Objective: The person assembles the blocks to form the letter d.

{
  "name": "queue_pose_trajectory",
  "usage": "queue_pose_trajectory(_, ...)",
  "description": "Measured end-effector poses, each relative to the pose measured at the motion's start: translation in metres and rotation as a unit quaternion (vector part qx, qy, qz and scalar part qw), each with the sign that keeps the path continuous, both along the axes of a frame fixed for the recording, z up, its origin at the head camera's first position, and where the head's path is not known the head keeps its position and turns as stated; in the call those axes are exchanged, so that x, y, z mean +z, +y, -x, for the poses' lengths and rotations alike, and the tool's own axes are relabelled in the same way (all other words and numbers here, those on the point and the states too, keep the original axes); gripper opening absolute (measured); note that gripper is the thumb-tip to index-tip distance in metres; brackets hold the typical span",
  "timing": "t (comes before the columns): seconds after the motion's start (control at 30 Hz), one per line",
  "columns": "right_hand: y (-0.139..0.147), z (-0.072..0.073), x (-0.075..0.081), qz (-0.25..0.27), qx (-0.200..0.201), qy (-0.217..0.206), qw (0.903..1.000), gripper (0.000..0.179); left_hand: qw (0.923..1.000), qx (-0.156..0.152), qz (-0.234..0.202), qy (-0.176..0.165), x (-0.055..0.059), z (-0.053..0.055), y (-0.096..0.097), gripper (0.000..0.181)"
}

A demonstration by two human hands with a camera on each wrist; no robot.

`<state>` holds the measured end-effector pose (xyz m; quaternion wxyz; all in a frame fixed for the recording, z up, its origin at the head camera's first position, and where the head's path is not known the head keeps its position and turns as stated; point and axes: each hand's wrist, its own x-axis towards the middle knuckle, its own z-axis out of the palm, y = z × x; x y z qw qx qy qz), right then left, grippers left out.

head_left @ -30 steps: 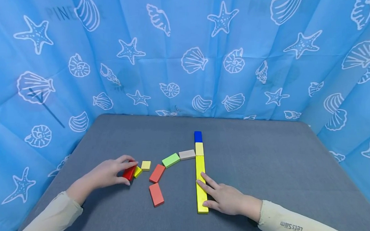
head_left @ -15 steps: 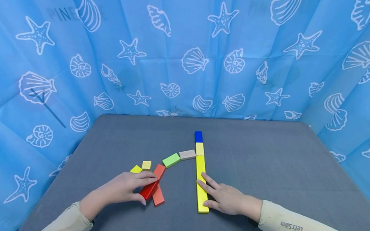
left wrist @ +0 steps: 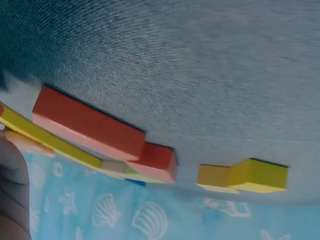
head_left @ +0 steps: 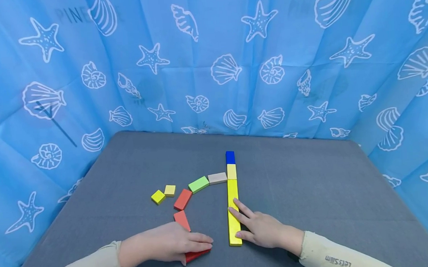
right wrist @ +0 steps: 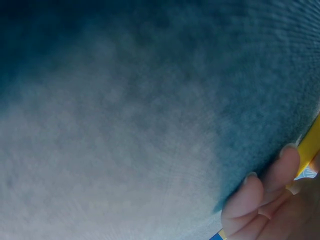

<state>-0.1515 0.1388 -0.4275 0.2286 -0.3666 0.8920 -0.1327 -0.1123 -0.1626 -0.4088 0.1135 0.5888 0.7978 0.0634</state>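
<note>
My left hand (head_left: 165,245) grips a red block (head_left: 198,255) between thumb and fingers at the near end of a curve of blocks, partly covering it. That curve runs from a coral block (head_left: 181,219), partly behind the hand, through another coral block (head_left: 182,199) and a green block (head_left: 199,184) to a beige block (head_left: 217,178). My right hand (head_left: 260,228) rests its extended fingertips on two long yellow blocks, the near one (head_left: 233,224) and the far one (head_left: 232,191). A pale yellow block (head_left: 231,171) and a blue block (head_left: 230,157) continue that straight row.
A bright yellow block (head_left: 158,197) and a pale yellow block (head_left: 170,190) lie left of the curve, close together. The grey cloth-covered table (head_left: 310,177) reaches back to a blue curtain (head_left: 209,41) with shell prints.
My left hand has carried the red block from beside the small yellow block, over the coral blocks, to the near end of the curve. The right hand has stayed on the yellow blocks.
</note>
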Motion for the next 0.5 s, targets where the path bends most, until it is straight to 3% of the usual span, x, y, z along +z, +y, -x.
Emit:
queue_pose_trajectory(0.17,-0.001,0.002,-0.003,-0.004,-0.001,-0.001,1.0000,0.070,0.9997,0.017,0.016,0.012,-0.001,-0.005,0.004,0.056)
queue_pose_trajectory(0.37,0.001,0.001,-0.003,-0.002,0.002,0.004,1.0000,0.070,0.9963,0.048,0.030,0.064,-0.005,-0.013,0.010,0.054)
queue_pose_trajectory(0.5,0.002,0.002,-0.003,0.004,0.005,0.009,0.9999,0.070,0.9939,0.033,0.029,0.101,-0.009,-0.016,0.013,0.047)
